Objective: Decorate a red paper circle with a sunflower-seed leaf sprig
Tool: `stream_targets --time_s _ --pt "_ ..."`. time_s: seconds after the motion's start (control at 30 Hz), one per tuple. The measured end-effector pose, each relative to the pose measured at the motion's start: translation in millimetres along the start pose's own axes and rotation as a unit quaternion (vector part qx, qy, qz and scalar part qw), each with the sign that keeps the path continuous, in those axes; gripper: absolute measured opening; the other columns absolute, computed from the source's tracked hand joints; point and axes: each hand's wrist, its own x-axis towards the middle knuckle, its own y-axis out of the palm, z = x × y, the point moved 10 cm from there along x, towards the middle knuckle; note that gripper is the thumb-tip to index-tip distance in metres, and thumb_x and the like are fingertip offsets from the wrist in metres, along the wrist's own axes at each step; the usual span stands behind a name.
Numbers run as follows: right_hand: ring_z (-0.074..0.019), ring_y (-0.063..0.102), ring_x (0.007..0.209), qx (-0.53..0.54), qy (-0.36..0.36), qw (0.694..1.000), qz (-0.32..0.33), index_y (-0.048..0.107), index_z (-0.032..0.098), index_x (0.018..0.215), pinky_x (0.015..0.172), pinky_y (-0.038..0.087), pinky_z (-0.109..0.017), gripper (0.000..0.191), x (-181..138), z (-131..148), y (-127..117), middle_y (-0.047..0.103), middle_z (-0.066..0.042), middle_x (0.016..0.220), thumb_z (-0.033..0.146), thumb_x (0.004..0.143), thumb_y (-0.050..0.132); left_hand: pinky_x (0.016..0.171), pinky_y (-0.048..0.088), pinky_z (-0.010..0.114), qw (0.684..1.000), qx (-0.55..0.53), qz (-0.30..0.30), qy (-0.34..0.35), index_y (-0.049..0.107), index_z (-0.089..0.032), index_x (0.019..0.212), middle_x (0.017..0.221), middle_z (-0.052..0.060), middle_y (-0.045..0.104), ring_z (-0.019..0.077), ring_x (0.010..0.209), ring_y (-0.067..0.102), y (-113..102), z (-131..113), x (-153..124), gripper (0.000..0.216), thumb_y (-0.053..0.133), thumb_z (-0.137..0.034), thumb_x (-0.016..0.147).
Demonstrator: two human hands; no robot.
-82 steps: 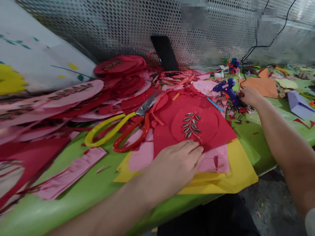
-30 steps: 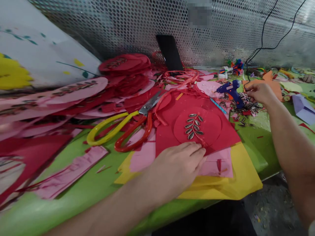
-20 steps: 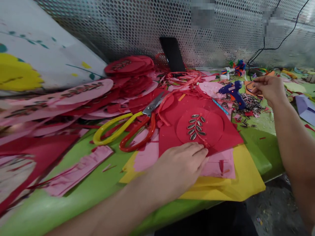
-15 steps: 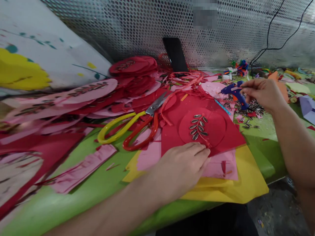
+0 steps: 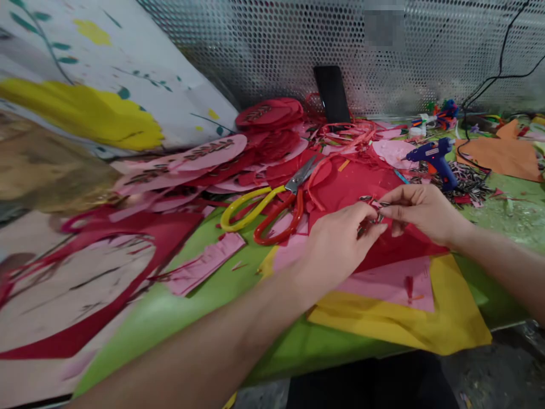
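Both my hands meet over the red paper sheet [image 5: 400, 245], which lies on pink and yellow sheets [image 5: 451, 318]. My left hand [image 5: 340, 244] has its fingers pinched together at the seed-leaf pattern [image 5: 369, 200] glued on the red disc. My right hand [image 5: 419, 211] is pinched too, fingertips against the left hand's, holding something small that I cannot make out. Most of the disc is hidden under the hands. A blue glue gun [image 5: 434, 156] stands beyond my right hand beside a heap of sunflower seeds [image 5: 468, 180].
Big scissors with yellow and red handles [image 5: 272, 211] lie left of my hands. Piles of red and pink discs [image 5: 238, 165] cover the left. A black phone [image 5: 332, 94] leans on the perforated metal wall. Orange paper [image 5: 506, 156] and a black cable [image 5: 489, 85] are at right.
My right hand left the seed heap by the glue gun and came in to the red disc. My left hand lifted from lying flat and pinched. The view shifted left.
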Motion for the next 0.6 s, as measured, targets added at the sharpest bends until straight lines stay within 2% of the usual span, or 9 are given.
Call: stream_targets --time_s 0.17,0.27,0.33,0.4,0.47,0.53,0.6 --pt "-0.0074 0.058 0.044 0.011 -0.001 1.0 0.015 0.062 0.015 0.077 0.045 0.049 -0.02 0.026 -2.6 1.2 6.9 0.065 0.002 0.061 0.034 0.063 0.073 0.052 0.035 0.021 1.0 0.011 -0.023 -0.001 0.06 -0.018 0.077 0.065 -0.003 0.063 0.0089 0.053 0.053 -3.4 3.6 2.0 0.005 0.055 -0.017 0.079" --pt "-0.0084 0.059 0.045 0.007 -0.001 1.0 0.007 0.062 0.016 0.078 0.047 0.051 -0.022 0.027 -0.6 0.0 4.5 0.066 0.002 0.064 0.036 0.063 0.072 0.052 0.035 0.021 1.0 -0.023 -0.004 -0.012 0.059 -0.017 0.072 0.061 -0.004 0.061 0.0087 0.052 0.051 -0.7 9.0 5.0 0.008 0.054 -0.018 0.079" --pt "-0.0088 0.059 0.046 -0.012 -0.004 1.0 -0.019 0.062 0.016 0.079 0.049 0.051 -0.023 0.026 2.2 -0.6 -6.1 0.068 0.0 0.069 0.037 0.066 0.07 0.052 0.035 0.021 0.998 -0.057 0.013 -0.028 0.057 -0.017 0.069 0.059 -0.004 0.059 0.0089 0.051 0.05 1.6 14.7 6.8 0.012 0.053 -0.02 0.079" --pt "-0.0087 0.059 0.046 -0.073 -0.018 0.995 -0.067 0.063 0.017 0.079 0.049 0.049 -0.023 0.022 4.9 2.0 -26.6 0.069 -0.002 0.074 0.037 0.07 0.064 0.05 0.035 0.021 0.994 -0.098 0.026 -0.049 0.056 -0.016 0.068 0.057 -0.004 0.057 0.0091 0.05 0.049 2.8 20.7 7.6 0.014 0.052 -0.024 0.08" --pt "-0.0089 0.057 0.046 -0.197 -0.043 0.971 -0.125 0.064 0.016 0.076 0.046 0.044 -0.023 0.02 6.0 10.7 -51.8 0.067 -0.002 0.068 0.036 0.076 0.058 0.048 0.035 0.021 0.989 -0.127 0.028 -0.064 0.055 -0.016 0.069 0.054 -0.004 0.055 0.0087 0.048 0.047 1.7 25.2 7.3 0.015 0.053 -0.026 0.08" --pt "-0.0108 0.055 0.045 -0.338 -0.07 0.923 -0.168 0.066 0.017 0.076 0.045 0.039 -0.023 0.02 6.0 21.9 -72.2 0.061 0.0 0.053 0.034 0.077 0.055 0.048 0.035 0.02 0.988 -0.137 0.025 -0.068 0.054 -0.016 0.069 0.053 -0.005 0.053 0.0082 0.047 0.046 -1.4 27.0 6.3 0.014 0.053 -0.026 0.079" --pt "-0.0128 0.054 0.047 -0.432 -0.092 0.876 -0.193 0.068 0.018 0.076 0.046 0.037 -0.025 0.017 5.9 31.0 -85.7 0.058 0.001 0.049 0.03 0.075 0.056 0.049 0.036 0.02 0.989 -0.134 0.025 -0.065 0.054 -0.016 0.068 0.054 -0.005 0.054 0.0083 0.049 0.047 -4.3 27.0 5.1 0.013 0.053 -0.025 0.079"
